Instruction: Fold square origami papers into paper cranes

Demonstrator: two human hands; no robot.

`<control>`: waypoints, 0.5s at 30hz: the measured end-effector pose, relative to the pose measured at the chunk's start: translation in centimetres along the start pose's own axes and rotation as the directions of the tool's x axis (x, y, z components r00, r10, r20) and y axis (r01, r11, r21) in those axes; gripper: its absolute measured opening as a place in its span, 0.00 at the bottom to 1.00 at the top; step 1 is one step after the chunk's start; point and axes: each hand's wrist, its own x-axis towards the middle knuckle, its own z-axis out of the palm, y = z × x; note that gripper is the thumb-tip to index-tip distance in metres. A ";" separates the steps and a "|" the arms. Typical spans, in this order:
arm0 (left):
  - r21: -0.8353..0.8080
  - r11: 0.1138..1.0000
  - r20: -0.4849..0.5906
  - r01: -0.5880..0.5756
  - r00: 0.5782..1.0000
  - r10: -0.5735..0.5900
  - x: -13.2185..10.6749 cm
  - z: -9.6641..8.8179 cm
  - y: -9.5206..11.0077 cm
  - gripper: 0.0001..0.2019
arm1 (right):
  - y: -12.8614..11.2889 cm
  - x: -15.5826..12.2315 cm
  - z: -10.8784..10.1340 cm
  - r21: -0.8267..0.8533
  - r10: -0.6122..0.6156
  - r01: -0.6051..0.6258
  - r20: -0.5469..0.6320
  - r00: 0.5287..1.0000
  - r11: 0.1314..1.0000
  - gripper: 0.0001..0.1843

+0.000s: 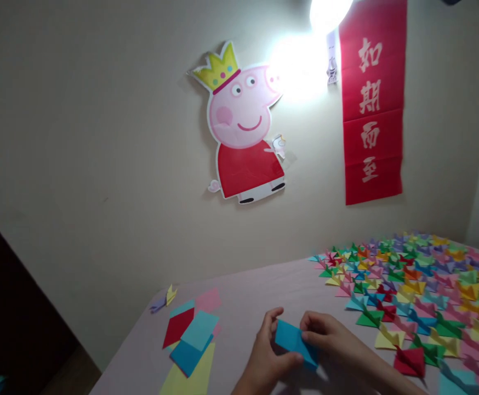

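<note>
A blue sheet of folding paper [291, 336], partly folded with a crease across it, is held between my two hands above the table. My left hand [266, 351] grips its left side, thumb in front and fingers behind. At its upper right edge, the thumb and fingers of my right hand [325, 332] pinch the paper. Part of the sheet's right side is hidden behind my right fingers. Loose coloured paper sheets lie left of my hands: light blue [199, 330], darker blue [188, 356], red [178, 328], yellow [190, 378] and pink [207, 300].
Many folded paper cranes [412, 307] in several colours stand in rows across the table's right side. Two more folded pieces, one yellow [171, 295], lie at the far left edge. The wall behind carries a pig cutout [243, 126] and a red banner [373, 109].
</note>
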 end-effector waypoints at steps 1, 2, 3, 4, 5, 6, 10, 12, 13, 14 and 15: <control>-0.252 0.966 0.024 0.061 0.998 -0.057 0.8 -0.2 0.2 0.31 | 0.1 0.4 0.0 0.084 -0.004 0.006 -0.028 1.000 0.996 0.13; -0.443 0.889 0.054 0.114 0.993 -0.101 1.5 -0.5 0.3 0.27 | 0.2 0.7 0.1 0.145 -0.007 0.017 -0.065 0.998 0.989 0.16; -0.550 0.822 0.051 0.147 0.988 -0.143 2.0 -0.7 0.4 0.25 | 0.3 1.0 0.3 0.186 -0.012 0.032 -0.108 0.994 0.982 0.18; -0.596 0.787 0.036 0.161 0.984 -0.174 2.3 -0.8 0.5 0.25 | 0.5 1.2 0.5 0.214 -0.020 0.052 -0.152 0.988 0.975 0.20; -0.616 0.768 0.036 0.176 0.980 -0.195 2.5 -0.9 0.4 0.26 | 0.7 1.3 0.8 0.234 -0.032 0.078 -0.193 0.981 0.969 0.21; -0.621 0.762 0.022 0.185 0.975 -0.219 2.5 -0.9 0.3 0.26 | 0.9 1.3 1.0 0.252 -0.045 0.102 -0.224 0.974 0.962 0.21; -0.694 0.679 -0.030 0.239 0.932 -0.360 1.9 -0.6 -0.3 0.26 | 1.7 0.9 1.8 0.294 -0.094 0.165 -0.240 0.966 0.942 0.21; -0.765 0.600 -0.051 0.234 0.907 -0.419 1.7 -0.4 -0.4 0.26 | 1.8 0.6 2.0 0.228 -0.144 0.191 -0.210 0.967 0.955 0.22; -0.790 0.571 -0.059 0.225 0.899 -0.435 1.7 -0.3 -0.5 0.25 | 1.7 0.4 2.1 0.168 -0.171 0.204 -0.194 0.966 0.964 0.22; -0.804 0.553 -0.060 0.220 0.894 -0.444 1.6 -0.2 -0.4 0.25 | 1.7 0.3 2.1 0.097 -0.195 0.214 -0.178 0.965 0.972 0.21; -0.807 0.545 -0.055 0.225 0.892 -0.449 1.6 -0.2 -0.4 0.25 | 1.6 0.2 2.1 0.024 -0.215 0.222 -0.164 0.963 0.975 0.19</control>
